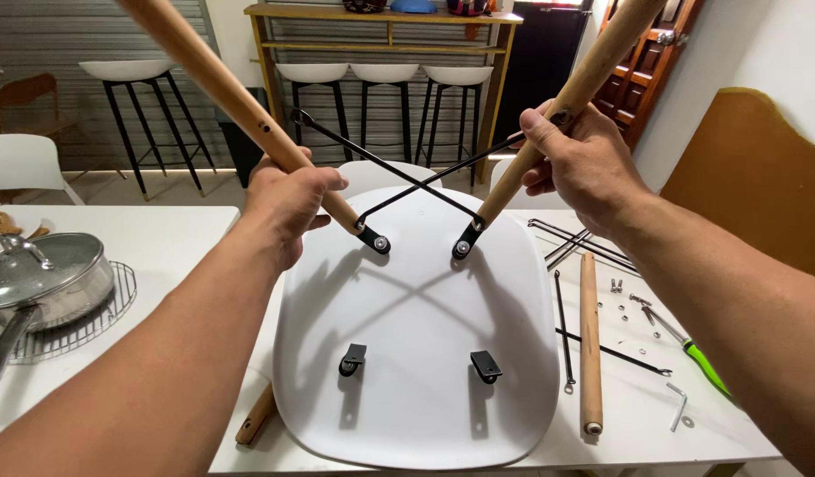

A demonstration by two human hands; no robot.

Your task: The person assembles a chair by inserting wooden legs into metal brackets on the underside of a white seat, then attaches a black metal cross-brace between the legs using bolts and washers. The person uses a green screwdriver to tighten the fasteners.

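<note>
Left hand (288, 199) closed around a wooden leg (235, 102); right hand (575, 159) closed around a second wooden leg (571, 102) — fingers wrapped fully in both cases. Each leg runs from a black bracket on the underside of a white chair seat (416, 353) upward and outward: the left one leans toward the upper left corner, the right one toward the upper right, so their long axes spread in a V from the seat. Two thin black rods (399, 177) cross in an X between the legs, just behind the hands. The seat lies upside down on a white table (160, 230), its far edge toward the stools. Two more black brackets (485, 365) sit nearer the viewer on the seat, with no legs in them.

To the right of the seat lies a third wooden leg (589, 344), long axis running toward and away from the viewer, with loose black rods beside it, small bolts and washers (621, 309), a green-handled screwdriver (699, 358) and a hex key (679, 406). A fourth leg's end (256, 415) shows under the seat's left edge.

At far left, a lidded metal pan (41, 278) rests on a round wire rack (98, 322) — contents cannot be told through the lid.
</note>
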